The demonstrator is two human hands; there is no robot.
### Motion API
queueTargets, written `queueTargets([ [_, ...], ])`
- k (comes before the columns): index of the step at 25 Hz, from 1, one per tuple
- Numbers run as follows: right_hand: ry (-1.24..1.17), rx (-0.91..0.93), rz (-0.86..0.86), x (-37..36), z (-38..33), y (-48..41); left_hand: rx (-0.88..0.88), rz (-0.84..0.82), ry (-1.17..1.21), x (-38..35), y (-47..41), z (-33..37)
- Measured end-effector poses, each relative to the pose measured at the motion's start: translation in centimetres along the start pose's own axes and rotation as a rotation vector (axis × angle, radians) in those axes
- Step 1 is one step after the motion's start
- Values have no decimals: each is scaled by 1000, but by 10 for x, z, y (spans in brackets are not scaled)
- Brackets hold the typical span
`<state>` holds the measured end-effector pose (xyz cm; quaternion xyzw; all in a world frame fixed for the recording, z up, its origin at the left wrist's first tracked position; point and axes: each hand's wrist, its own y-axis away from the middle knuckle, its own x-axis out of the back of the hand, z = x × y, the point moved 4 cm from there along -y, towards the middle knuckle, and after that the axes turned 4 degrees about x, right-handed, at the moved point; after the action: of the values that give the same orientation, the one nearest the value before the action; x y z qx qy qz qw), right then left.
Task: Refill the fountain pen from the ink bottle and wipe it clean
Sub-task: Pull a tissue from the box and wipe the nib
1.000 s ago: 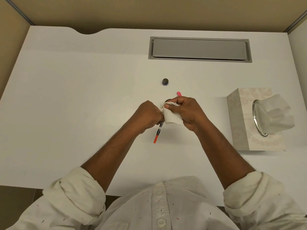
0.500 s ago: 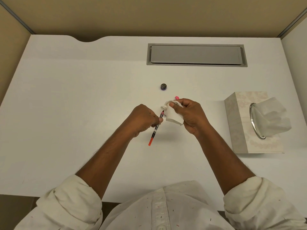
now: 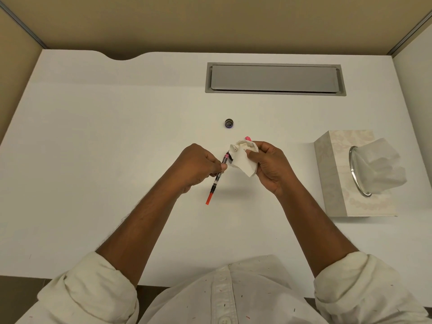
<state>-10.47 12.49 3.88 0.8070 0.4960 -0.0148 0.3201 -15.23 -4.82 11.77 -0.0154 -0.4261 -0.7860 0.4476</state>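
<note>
My left hand (image 3: 198, 166) pinches the fountain pen (image 3: 217, 180), a thin clear and black barrel with a pink collar near the nib and an orange-red end pointing toward me. Its nib end touches the crumpled white tissue (image 3: 243, 160) that my right hand (image 3: 272, 167) grips above the desk. Behind the tissue a dark object, possibly the ink bottle, shows only as a sliver, so I cannot tell. A pink tip (image 3: 248, 138) sticks out past my right fingers. A small dark round cap (image 3: 229, 123) lies on the desk farther back.
A beige tissue box (image 3: 336, 183) with a tissue sticking out stands at the right. A grey cable hatch (image 3: 275, 78) is set into the white desk (image 3: 93, 148) at the back. Tan partition walls enclose the desk on three sides.
My hands have drawn apart: the pen's nib end has slid out of the tissue toward the left, and the tissue has loosened in my right hand.
</note>
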Motion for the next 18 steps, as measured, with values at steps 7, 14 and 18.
queueTargets([
  [7, -99, -124, -33, -5, -1, 8, -22, 9, 63, 11, 6, -3],
  [14, 383, 232, 80, -11, -18, 23, -28, 4, 170, 19, 12, -13],
  [18, 532, 343, 126, -16, -26, 31, -36, 16, 213, 22, 15, -17],
])
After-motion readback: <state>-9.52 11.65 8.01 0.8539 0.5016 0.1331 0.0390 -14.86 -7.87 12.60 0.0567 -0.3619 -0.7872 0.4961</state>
